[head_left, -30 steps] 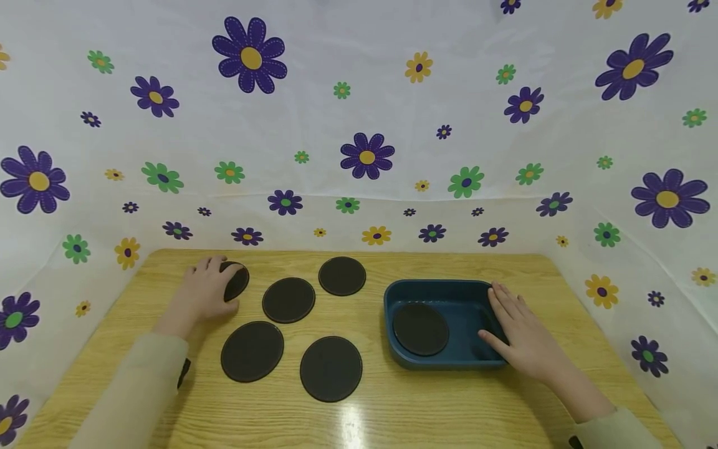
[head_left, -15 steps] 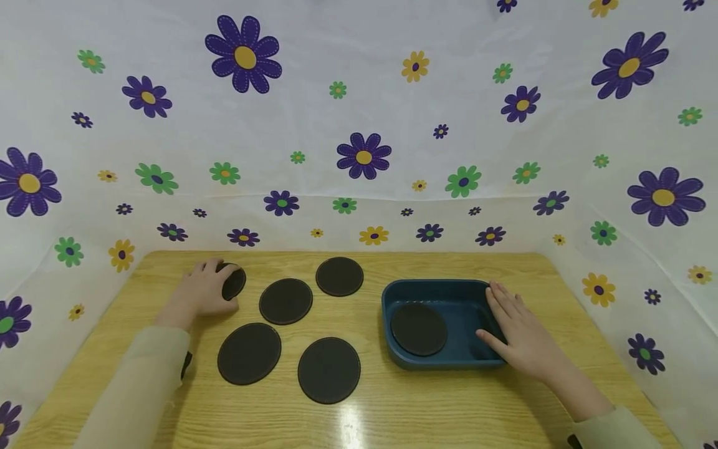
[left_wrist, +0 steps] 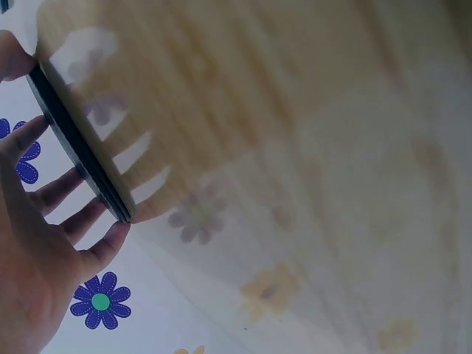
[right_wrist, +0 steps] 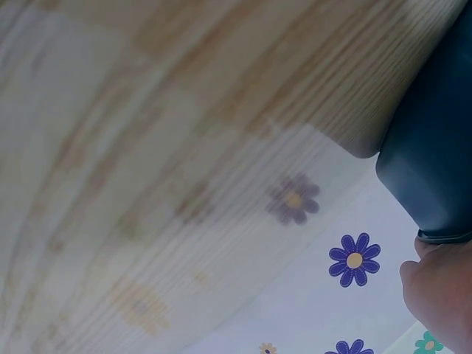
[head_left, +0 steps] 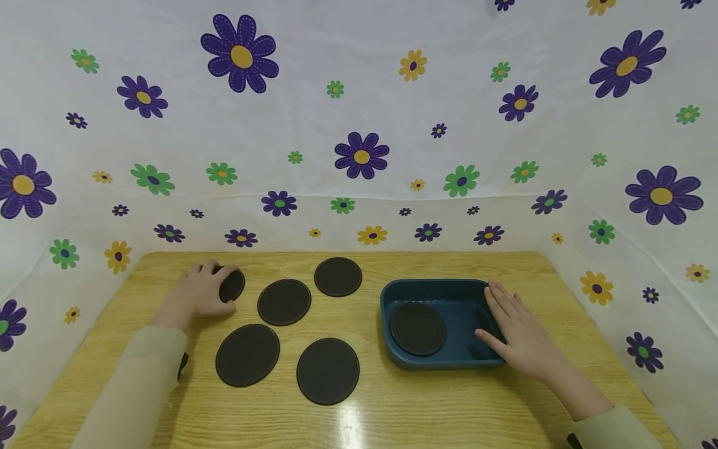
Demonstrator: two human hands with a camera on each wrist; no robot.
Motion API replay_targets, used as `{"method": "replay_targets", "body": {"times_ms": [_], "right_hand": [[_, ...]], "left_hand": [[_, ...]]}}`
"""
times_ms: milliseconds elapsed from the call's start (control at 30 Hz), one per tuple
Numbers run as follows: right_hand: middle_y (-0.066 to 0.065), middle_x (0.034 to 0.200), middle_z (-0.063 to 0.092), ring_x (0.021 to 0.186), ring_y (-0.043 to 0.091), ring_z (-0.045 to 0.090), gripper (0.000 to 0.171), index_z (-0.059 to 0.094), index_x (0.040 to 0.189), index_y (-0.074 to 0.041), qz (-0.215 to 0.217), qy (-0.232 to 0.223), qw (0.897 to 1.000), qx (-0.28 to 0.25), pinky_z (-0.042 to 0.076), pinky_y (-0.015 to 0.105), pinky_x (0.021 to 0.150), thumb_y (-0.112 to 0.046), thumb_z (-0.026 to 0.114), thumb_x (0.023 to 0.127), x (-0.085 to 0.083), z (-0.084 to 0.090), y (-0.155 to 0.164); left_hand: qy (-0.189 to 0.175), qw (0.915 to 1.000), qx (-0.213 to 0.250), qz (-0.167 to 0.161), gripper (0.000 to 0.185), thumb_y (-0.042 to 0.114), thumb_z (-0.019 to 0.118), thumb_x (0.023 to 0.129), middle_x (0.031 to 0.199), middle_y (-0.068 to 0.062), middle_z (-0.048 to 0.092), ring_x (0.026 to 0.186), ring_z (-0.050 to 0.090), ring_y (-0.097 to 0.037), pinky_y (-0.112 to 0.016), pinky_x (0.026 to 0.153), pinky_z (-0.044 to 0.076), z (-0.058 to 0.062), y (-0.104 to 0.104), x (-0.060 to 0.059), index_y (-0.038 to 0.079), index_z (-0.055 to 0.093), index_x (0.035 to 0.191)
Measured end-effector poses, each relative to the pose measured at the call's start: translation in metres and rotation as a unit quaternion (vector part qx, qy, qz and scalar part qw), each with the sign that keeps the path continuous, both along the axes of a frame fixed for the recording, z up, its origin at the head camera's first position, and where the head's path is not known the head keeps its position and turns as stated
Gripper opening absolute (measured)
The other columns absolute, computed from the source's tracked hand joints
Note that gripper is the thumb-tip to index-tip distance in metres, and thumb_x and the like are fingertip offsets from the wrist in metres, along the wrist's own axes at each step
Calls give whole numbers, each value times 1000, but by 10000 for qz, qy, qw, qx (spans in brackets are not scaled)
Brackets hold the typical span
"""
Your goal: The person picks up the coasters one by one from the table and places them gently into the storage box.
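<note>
The step in hand appears to be the pick-up of one dark round mat from the counter, with the blue tray as the landmark for all positions; the mat lies far to the left of the tray, at the counter's back left, and the left hand covers its left half; the left wrist view shows the fingers spread and hooked along the mat's edge with the thumb at its far end, so the mat reads as gripped by its rim, possibly tipped up on edge; the right hand rests on the tray's right rim, fingers straight and close together, thumb inside the wall, steadying it; one mat already lies flat in the tray's left half; the next move probably calls for a lift clear of the counter and a carry rightward over the tray's left wall; four further mats lie between the left hand and the tray, so the carry needs height; the tray's right half is free floor, though the steadying thumb borders it; the flowered sheet stands close behind the tray, limiting room rearward; open counter lies in front of the tray.
</note>
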State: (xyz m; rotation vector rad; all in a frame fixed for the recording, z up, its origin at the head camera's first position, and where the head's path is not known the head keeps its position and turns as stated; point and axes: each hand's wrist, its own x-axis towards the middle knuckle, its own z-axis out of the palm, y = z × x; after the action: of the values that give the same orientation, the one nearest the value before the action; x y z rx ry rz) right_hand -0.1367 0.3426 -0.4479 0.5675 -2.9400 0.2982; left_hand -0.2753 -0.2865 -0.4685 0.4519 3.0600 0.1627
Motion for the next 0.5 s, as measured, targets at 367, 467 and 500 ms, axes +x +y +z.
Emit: {"method": "replay_targets", "body": {"times_ms": [367, 467, 500], "right_hand": [[30, 173, 21, 166, 38, 14, 86, 24, 164, 9, -30, -62, 10000, 33, -17, 24, 129, -45, 58, 107, 1, 0, -1], [30, 173, 22, 166, 37, 13, 86, 25, 164, 9, -10, 17, 10000, 57, -19, 20, 126, -44, 59, 106, 0, -1, 0], [30, 173, 22, 166, 36, 13, 85, 25, 164, 9, -5, 30, 10000, 50, -19, 19, 126, -44, 59, 106, 0, -1, 0]], "left_hand": [[-177, 9997, 42, -136, 87, 44, 77, 72, 138, -36, 47, 120, 50, -59, -77, 96, 44, 3, -3, 1, 14, 52, 150], [-169, 9996, 50, -203, 89, 45, 78, 69, 134, -35, 48, 118, 51, -57, -77, 96, 46, 4, -2, 1, 14, 52, 149], [-145, 9996, 55, -229, 90, 45, 79, 69, 133, -34, 49, 117, 51, -56, -77, 95, 46, 4, -2, 2, 14, 52, 149]]}}
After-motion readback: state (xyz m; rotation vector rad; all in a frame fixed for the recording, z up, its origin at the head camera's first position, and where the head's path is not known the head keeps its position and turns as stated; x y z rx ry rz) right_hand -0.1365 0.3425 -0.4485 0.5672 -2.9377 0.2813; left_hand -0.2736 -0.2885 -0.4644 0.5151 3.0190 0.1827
